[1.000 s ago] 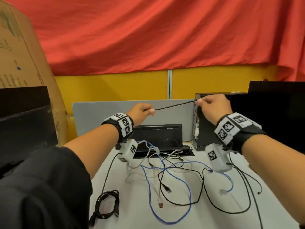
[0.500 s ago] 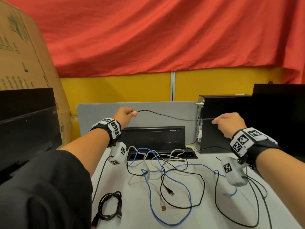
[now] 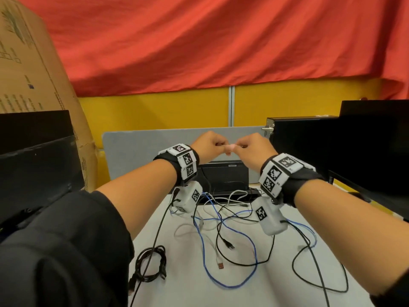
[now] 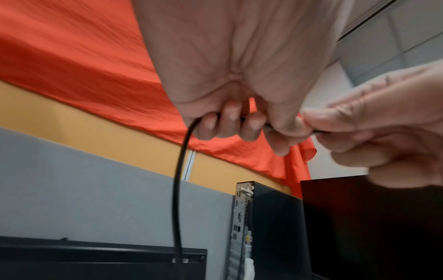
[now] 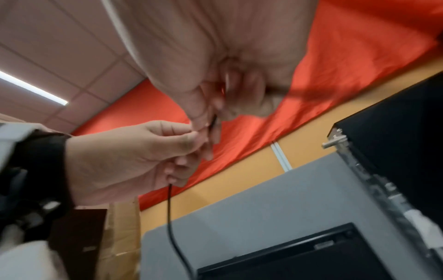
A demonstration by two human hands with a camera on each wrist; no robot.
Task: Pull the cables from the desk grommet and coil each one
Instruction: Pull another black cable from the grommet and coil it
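Above the desk my left hand (image 3: 215,145) and right hand (image 3: 240,148) meet, fingertips almost touching. Both pinch one thin black cable. In the left wrist view the black cable (image 4: 178,189) hangs down from the curled fingers of my left hand (image 4: 227,123), and my right hand (image 4: 359,128) pinches its other stretch. The right wrist view shows the same cable (image 5: 170,217) dropping below my left hand (image 5: 167,151). Below, the black desk grommet box (image 3: 223,177) stands open. A blue cable (image 3: 230,284), a white cable (image 3: 212,247) and a loose black cable (image 3: 243,263) sprawl on the white desk (image 3: 183,291).
A coiled black cable (image 3: 150,264) lies at the front left of the desk. A cardboard box (image 3: 33,74) and a black monitor (image 3: 33,165) stand left. A computer tower (image 3: 298,142) and another monitor (image 3: 376,151) stand right. A grey partition (image 3: 143,149) runs behind.
My hands were apart with the black cable stretched between them; they have come together at the middle, still holding it.
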